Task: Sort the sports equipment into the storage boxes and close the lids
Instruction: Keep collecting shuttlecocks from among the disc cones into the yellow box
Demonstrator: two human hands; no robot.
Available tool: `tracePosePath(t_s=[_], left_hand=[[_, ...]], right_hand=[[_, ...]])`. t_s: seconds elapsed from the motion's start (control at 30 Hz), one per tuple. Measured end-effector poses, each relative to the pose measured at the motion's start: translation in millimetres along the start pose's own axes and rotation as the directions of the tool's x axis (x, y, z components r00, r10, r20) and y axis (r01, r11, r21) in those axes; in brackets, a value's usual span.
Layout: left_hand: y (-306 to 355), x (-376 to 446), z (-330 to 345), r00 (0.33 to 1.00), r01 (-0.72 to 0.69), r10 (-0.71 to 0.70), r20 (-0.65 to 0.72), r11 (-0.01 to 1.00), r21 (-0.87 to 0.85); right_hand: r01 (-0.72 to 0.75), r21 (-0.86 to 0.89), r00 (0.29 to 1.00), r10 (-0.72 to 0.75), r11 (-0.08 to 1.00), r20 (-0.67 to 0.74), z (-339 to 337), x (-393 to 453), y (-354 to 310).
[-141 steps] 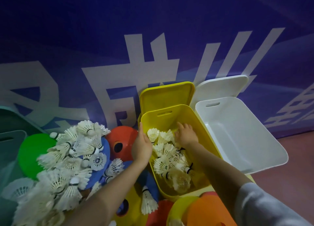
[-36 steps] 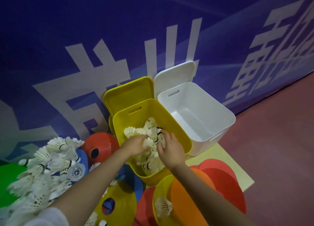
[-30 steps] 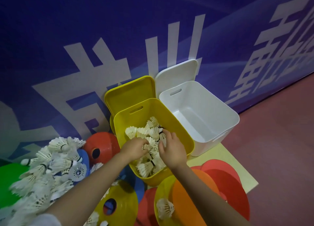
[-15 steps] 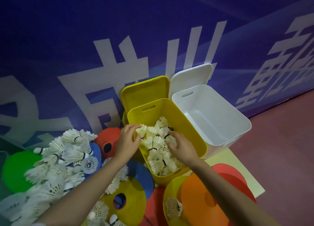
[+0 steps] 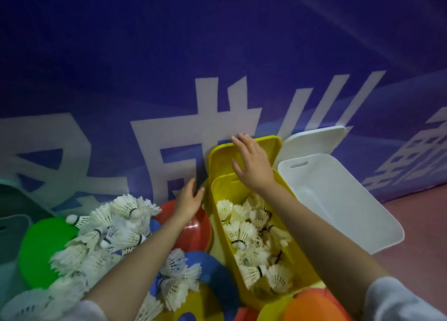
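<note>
against the purple banner wall [image 5: 121, 54], right hand [image 5: 251, 166] lies flat on yellow lid [image 5: 220, 156]; left hand [image 5: 188, 200] relaxed, holding nothing.

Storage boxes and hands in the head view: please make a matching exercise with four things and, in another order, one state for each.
Things:
1. yellow box
2. white box
3. right hand
4. left hand

States:
A. empty inside
B. on the yellow lid
C. holds shuttlecocks
D. over the red cone, beside the yellow box

Pairs: 1-C, 2-A, 3-B, 4-D
</note>
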State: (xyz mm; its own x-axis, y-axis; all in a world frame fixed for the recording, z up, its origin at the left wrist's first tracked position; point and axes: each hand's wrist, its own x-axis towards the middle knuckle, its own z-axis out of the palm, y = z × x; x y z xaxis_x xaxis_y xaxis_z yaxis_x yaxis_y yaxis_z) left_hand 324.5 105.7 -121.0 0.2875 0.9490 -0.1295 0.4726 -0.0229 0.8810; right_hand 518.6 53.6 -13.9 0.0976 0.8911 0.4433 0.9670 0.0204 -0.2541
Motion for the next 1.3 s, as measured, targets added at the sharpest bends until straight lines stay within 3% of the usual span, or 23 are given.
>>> tracePosePath(t_s=[0.1,0.2,0.3,0.4,0.67,0.87,1.03,1.13,1.23,1.3], left_hand=[[-9.3,7.5,7.8,0.998,-0.046,0.046,0.052,0.999,-0.003],[-10.3,9.5,16.9,0.986,-0.162,0.157,0.051,0.980,0.119],[-7.5,11.3,20.5,0.973,-0.219,0.229,-0.008,0.941,0.257],[-12.6,10.3,18.0,0.956,-0.267,0.288,-0.051,0.932,0.246],[3.6,5.9,-24.2,0.901,-0.302,0.367,-0.230,0.913,0.276],[28.0,-23.6,-89.8,0.788,-0.337,0.458,-0.412,0.881,0.333],[41.7,-54.1,-141.2,0.727,-0.279,0.356,-0.588,0.934,0.222],[48.6,-80.1,-155.9,0.733,-0.288,0.284,-0.618,0.953,0.096],[42.1,-108.1,-160.0,0.788,-0.264,0.226,-0.573,0.964,0.017],[30.0,-128.2,-160.3,0.827,-0.238,0.213,-0.520,0.971,0.019]], right_hand=[[0.068,-0.073,0.998,-0.069,0.995,-0.009,15.4,8.2,6.3],[0.101,-0.098,0.992,-0.107,0.990,-0.061,22.6,5.6,12.0],[0.091,-0.043,0.988,-0.096,0.995,-0.117,20.6,15.5,12.7],[0.072,0.019,0.988,-0.069,0.997,-0.138,20.8,13.3,15.7],[-0.017,0.136,0.987,0.038,0.991,-0.154,11.8,7.3,20.8],[-0.044,0.007,0.995,0.044,0.999,-0.094,12.9,6.9,16.1],[-0.173,0.089,0.983,0.177,0.981,-0.040,9.9,-9.3,-14.6],[-0.229,0.396,0.973,0.223,0.889,0.063,1.8,-36.3,-56.3],[-0.397,0.686,0.918,0.254,0.610,0.305,-7.1,-70.3,-99.5],[-0.401,0.740,0.916,0.213,0.540,0.341,-4.5,-93.1,-121.3]])
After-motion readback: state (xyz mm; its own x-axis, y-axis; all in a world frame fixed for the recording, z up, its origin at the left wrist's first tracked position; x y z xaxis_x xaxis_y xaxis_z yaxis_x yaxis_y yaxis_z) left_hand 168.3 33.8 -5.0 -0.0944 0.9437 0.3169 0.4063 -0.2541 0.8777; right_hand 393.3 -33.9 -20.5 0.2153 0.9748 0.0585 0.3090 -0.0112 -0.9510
